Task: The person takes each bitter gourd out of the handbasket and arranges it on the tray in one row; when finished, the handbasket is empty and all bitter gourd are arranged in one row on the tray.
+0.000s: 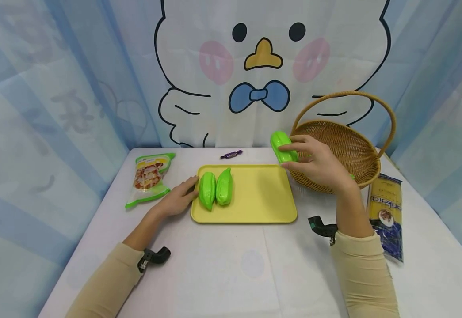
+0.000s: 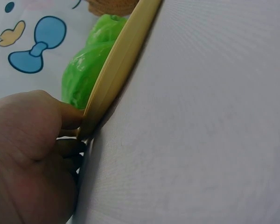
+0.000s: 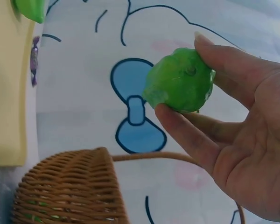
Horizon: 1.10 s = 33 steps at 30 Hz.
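My right hand (image 1: 314,161) holds a green, ridged, shiny toy fruit (image 1: 280,143) between thumb and fingers. It is above the back right corner of a yellow tray (image 1: 260,194), beside the basket; the right wrist view shows the fruit (image 3: 179,79) end-on. Two similar pieces, a left green fruit (image 1: 207,190) and a right green fruit (image 1: 224,187), lie side by side on the tray's left part. With fingers fairly straight, my left hand (image 1: 177,198) touches the tray's left edge. In the left wrist view some fingertips are hidden at the rim (image 2: 116,74).
A wicker basket (image 1: 334,132) with a tall handle stands at the back right, a bit of green inside. An ankara packet (image 1: 386,212) lies in front of it. A green-edged snack bag (image 1: 149,179) is at left. A purple-wrapped candy (image 1: 231,154) lies behind the tray.
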### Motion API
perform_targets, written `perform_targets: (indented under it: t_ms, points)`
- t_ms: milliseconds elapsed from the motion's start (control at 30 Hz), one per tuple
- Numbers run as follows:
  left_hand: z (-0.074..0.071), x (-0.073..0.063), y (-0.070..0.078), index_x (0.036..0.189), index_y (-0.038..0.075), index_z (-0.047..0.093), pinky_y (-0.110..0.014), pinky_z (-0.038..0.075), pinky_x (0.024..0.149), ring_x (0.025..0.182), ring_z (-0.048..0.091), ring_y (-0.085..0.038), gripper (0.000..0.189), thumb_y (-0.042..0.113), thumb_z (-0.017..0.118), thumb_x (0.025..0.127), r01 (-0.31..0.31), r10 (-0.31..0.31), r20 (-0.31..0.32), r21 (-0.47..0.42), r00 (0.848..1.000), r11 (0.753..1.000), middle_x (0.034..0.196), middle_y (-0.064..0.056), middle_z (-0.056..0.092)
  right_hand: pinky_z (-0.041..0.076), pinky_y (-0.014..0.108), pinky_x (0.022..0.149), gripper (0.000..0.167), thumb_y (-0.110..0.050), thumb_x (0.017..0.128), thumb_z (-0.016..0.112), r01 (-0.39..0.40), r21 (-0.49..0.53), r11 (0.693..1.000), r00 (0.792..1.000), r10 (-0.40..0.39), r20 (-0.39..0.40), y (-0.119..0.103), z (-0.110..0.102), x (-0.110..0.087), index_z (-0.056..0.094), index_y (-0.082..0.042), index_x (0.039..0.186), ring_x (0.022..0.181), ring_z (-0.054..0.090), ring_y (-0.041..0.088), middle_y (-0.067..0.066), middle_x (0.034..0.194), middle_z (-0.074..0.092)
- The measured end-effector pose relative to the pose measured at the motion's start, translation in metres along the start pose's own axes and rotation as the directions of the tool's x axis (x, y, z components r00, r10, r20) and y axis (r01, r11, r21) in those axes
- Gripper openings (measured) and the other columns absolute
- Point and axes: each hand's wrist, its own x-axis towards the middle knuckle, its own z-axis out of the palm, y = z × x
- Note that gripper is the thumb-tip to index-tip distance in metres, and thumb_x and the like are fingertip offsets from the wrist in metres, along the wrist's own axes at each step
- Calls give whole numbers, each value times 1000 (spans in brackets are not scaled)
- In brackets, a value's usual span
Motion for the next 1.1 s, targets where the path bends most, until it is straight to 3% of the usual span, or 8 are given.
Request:
perform_targets:
  t_ms: [400,700,867,1100]
  points:
    - [0,1,-1,167,5,18,-56,8,133,162,9,-38,61,26,40,114,5,-5,6,-2,1000,1000,174,-18,15,35,68,119,43,-37,104,65,-28,72,997,991,18,135,17,34,20,65,-22,144,152,36,40,13,161,44]
    - [0,0,0,167,7,20,-54,8,133,162,10,-35,61,28,41,114,15,-15,5,-10,1000,1000,174,-15,16,44,65,112,43,-28,101,71,-39,86,996,987,25,158,25,53,28,66,-17,142,142,47,42,16,163,41]
    - [0,0,1,167,7,20,-54,8,133,162,10,-35,61,27,42,114,10,-10,6,-16,1000,1000,174,-16,17,50,58,106,42,-24,98,76,-47,87,995,984,31,173,26,64,31,69,-17,138,132,54,38,15,160,44]
    - [-1,-1,1,167,6,20,-53,7,133,162,10,-35,61,28,42,114,14,-13,4,-16,1000,1000,174,-16,16,51,48,97,42,-21,96,77,-24,110,994,977,0,213,28,82,33,69,-15,136,122,54,34,15,150,50]
